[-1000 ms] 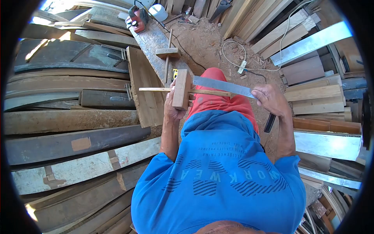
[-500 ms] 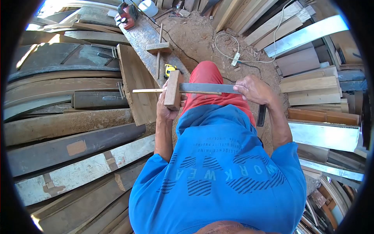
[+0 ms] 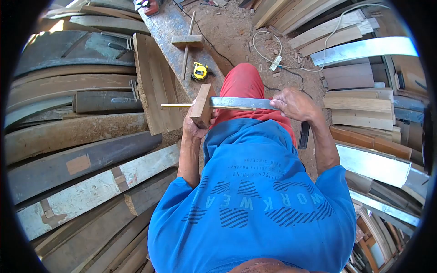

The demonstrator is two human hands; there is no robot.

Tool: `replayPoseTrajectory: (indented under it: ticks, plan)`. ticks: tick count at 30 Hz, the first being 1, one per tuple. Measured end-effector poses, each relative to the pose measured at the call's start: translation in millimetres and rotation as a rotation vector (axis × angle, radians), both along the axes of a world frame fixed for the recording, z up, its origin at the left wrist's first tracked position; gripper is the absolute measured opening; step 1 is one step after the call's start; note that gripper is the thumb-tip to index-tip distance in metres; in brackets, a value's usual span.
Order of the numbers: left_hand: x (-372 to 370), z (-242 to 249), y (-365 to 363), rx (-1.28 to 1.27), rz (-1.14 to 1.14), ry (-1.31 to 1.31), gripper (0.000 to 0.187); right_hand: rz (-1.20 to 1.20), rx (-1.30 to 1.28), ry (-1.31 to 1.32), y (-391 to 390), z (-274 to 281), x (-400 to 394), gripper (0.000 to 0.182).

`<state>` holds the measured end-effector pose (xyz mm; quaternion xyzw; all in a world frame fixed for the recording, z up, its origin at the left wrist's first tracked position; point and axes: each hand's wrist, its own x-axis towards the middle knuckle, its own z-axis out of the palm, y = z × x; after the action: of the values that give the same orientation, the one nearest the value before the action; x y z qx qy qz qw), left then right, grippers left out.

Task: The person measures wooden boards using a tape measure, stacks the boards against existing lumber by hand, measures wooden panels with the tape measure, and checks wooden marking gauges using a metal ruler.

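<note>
My left hand is closed round a small wooden block, which has a thin wooden stick passing through it. A flat metal ruler lies along the stick, with one end at the block's right face. The ruler's other end is pinched in my right hand. Both hands are above my lap, over the red trouser leg. Beyond them, a second wooden block with a stick through it rests on a worn plank, near a yellow tape measure.
Long boards are stacked at the left, and more timber lies at the right. A wide wooden board leans beside the plank. A white cable with a socket strip crosses the dusty floor. A red power tool stands at the top.
The view has shifted slightly. The block in my left hand is tilted a little more, and the ruler now looks brighter, with markings showing. Both hands keep their hold.
</note>
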<state>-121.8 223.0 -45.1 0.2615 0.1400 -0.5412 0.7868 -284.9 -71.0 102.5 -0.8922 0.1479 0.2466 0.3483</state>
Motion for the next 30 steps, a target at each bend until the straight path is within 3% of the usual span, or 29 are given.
replayPoseTrajectory:
  ticks: [30]
  plan:
    - [5.0,-18.6,28.0,0.099,0.054,0.01,0.051,0.074,0.256,0.23,0.9,-34.5,48.4,0.044]
